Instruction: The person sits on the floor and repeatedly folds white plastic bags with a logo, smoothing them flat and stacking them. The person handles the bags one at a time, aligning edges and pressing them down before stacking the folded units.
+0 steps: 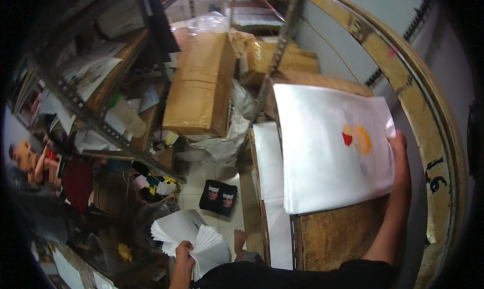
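Observation:
My left hand (pixel 184 254) grips a thick sheaf of white paper (pixel 212 246) low in front of me. The sheaf bends in the grip, and its loose ends fan out to both sides. On the right, a stack of large white sheets (pixel 322 168) lies on a wooden shelf (pixel 333 236). Its top sheet carries a red, yellow and grey print. My right hand (pixel 398 142) pinches the right edge of this top sheet, which curls up slightly at the fingers. More white sheets (pixel 275 203) lie along the shelf's left side.
A tall cardboard box (pixel 199 82) stands ahead beside plastic sacks (pixel 227 140). Metal shelving (pixel 108 122) on the left holds papers. A folded black cloth with printed faces (pixel 219 197) lies on the tiled floor. Another person (pixel 38 160) is at far left. A wooden shelf edge (pixel 418 102) curves past my right arm.

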Tool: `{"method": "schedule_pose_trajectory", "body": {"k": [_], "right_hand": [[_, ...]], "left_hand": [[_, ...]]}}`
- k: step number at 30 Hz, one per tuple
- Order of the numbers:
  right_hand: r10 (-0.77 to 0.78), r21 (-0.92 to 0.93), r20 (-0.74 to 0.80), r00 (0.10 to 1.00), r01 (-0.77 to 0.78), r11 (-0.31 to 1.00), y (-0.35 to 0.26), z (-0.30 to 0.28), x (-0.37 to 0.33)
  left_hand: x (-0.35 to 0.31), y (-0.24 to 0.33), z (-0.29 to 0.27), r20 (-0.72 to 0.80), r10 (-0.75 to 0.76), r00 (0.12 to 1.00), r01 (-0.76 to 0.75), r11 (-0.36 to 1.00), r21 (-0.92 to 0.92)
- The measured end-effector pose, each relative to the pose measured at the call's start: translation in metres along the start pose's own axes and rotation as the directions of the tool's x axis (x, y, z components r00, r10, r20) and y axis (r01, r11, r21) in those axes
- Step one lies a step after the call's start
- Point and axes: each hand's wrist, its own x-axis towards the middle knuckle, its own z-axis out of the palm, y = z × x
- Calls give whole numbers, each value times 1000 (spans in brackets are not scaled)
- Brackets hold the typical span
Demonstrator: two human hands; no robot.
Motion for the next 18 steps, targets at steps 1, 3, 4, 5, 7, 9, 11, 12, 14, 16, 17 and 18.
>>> {"method": "schedule_pose_trajectory", "body": {"k": [1,3,4,5,7,9,11,12,14,16,17,18], "right_hand": [[60,-19,72,996,-59,998,-30,8,-18],[132,-70,126,983,-124,990,-32,-9,-27],[134,-103,114,984,-123,987,8,-20,-5],[123,-88,136,983,-112,990,-15,-9,-9],[138,-87,145,980,-127,988,-42,-19,-28],[117,-49,165,979,-110,993,-23,-16,-15],[101,-39,181,978,-95,995,-16,-10,-6],[94,-51,191,977,-86,995,-18,-6,-7],[115,-24,222,968,-112,993,-22,1,-8],[179,40,253,951,-195,980,-13,1,-4],[176,28,263,949,-190,981,-8,1,-1],[175,19,275,945,-188,982,-5,1,0]], "left_hand": [[-7,2,-20,-27,22,999,-22,1000,9],[1,-2,-35,-18,27,999,-27,999,18],[14,-18,-37,6,1,1000,-1,1000,10],[12,-19,-46,-27,31,999,-31,999,11],[4,-11,-36,-53,48,997,-49,999,-11],[9,-10,-28,-41,53,998,-54,998,-15],[18,-10,-28,-31,74,997,-74,997,5],[16,-11,-29,-22,57,998,-57,998,-18],[13,-11,-32,-2,25,1000,-25,998,-61],[7,-12,-26,-13,42,999,-42,999,-22],[4,-13,-23,-19,50,999,-50,999,-2],[0,-10,-18,-19,33,999,-33,999,-1]]}}
